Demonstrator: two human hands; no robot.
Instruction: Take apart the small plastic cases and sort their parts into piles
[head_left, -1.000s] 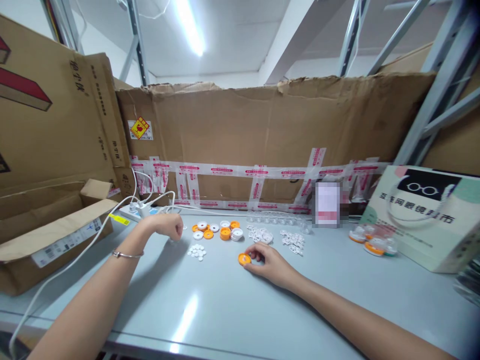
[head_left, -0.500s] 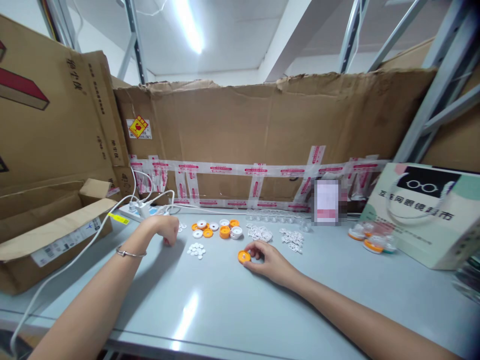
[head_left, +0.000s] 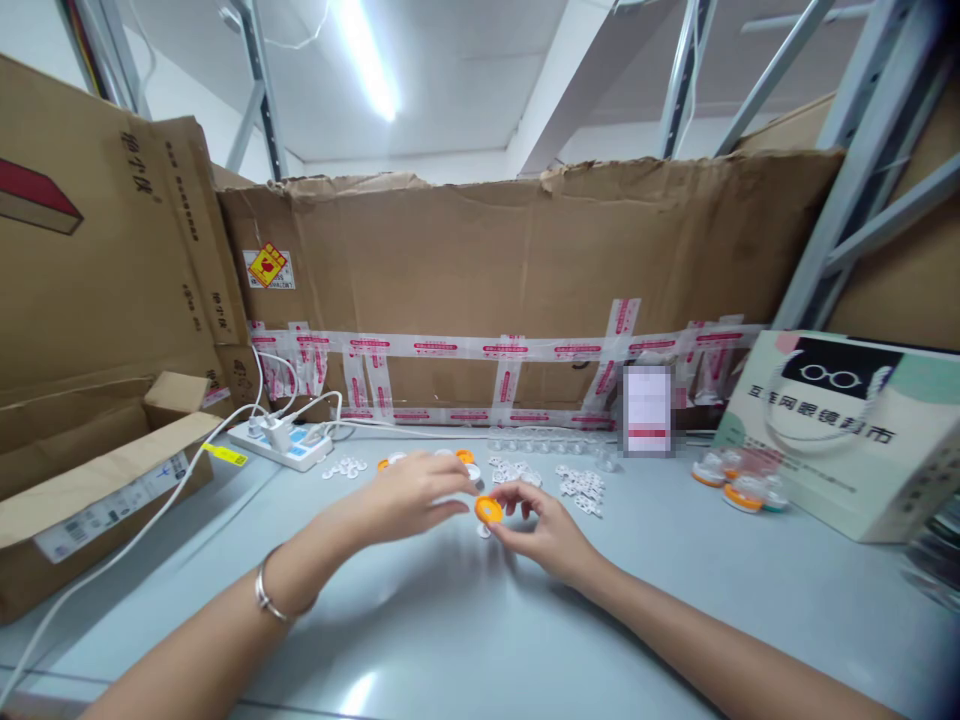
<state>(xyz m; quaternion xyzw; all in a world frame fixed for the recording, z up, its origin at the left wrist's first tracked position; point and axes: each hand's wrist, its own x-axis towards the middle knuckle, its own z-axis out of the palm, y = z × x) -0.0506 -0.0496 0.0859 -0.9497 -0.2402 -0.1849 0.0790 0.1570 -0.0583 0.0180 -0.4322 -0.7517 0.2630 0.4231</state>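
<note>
My right hand point(head_left: 536, 525) pinches an orange round cap point(head_left: 489, 510) by its edge, tilted with its hollow side partly facing me. A small white disc point(head_left: 484, 531) shows just below the cap; whether it touches the table I cannot tell. Just left of the cap is my left hand point(head_left: 416, 495), thumb and fingers stretched out and apart, holding nothing I can see. Behind the left hand, orange and white round caps point(head_left: 466, 457) are partly hidden. Small white pieces point(head_left: 517, 471) lie in a pile beyond my right hand.
More small white pieces lie at left point(head_left: 345, 468) and right point(head_left: 583, 488). A row of clear cups point(head_left: 551, 443) runs along the back. A power strip point(head_left: 289, 445) and open carton point(head_left: 105, 490) stand left. Lidded cases point(head_left: 742, 485) sit by a paper bag point(head_left: 814, 430) at right.
My left hand has moved right from the pieces beside the power strip to the orange cap, and its fingers have opened. The right hand has tilted the cap; a white disc now shows below it.
</note>
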